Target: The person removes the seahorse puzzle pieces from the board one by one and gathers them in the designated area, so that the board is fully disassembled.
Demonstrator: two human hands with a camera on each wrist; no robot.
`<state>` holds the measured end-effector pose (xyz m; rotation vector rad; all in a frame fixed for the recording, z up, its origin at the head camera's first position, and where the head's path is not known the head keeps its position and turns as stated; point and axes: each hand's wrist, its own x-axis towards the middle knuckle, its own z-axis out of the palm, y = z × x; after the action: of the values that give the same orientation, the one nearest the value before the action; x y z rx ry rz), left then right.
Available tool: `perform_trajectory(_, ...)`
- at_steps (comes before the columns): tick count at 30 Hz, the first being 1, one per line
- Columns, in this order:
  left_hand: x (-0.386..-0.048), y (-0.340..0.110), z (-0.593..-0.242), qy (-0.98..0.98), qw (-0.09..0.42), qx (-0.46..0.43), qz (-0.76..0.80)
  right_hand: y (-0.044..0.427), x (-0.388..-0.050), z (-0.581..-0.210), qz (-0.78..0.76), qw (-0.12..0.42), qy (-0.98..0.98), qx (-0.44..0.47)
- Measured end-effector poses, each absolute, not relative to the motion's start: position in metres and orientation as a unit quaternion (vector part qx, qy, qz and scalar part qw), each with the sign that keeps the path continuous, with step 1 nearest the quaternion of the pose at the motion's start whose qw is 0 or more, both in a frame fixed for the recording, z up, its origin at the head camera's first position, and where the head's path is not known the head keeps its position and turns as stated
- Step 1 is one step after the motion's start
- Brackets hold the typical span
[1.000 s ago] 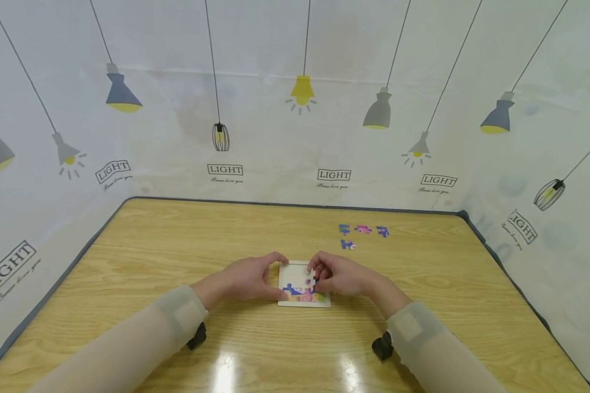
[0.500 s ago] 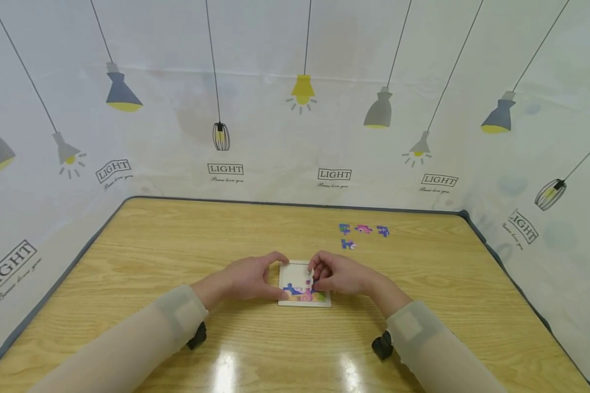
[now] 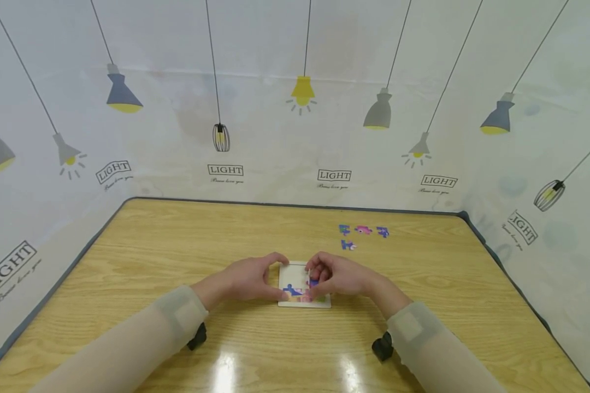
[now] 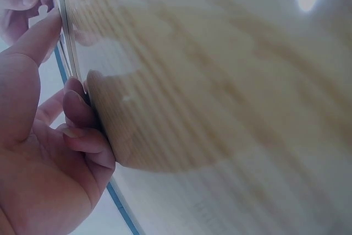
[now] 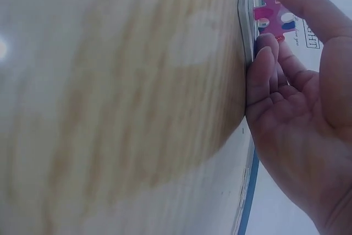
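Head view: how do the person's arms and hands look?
Left hand and right hand: bare, ungloved. Left sleeve and right sleeve: long, pale beige, each with a greyish band and lighter patch near its end. A black block shows beside each.

The head view is facing forward and down; the wrist views are sharing its worktop [image 3: 177, 234], low and close.

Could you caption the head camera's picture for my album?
Left hand gripping a puzzle tray, right hand holding a piece, four loose pieces beyond on a wooden table.
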<state>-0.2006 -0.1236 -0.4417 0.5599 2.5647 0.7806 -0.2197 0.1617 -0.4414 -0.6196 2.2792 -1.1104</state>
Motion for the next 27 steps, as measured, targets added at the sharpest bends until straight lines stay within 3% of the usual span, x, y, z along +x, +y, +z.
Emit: perform_trajectory(27, -0.1998, -0.1232, -0.4385, 0.92, 0.195, 0.206, 0.271, 0.1672, -0.2215, -0.4451, -0.426, 0.217, 0.854, -0.205)
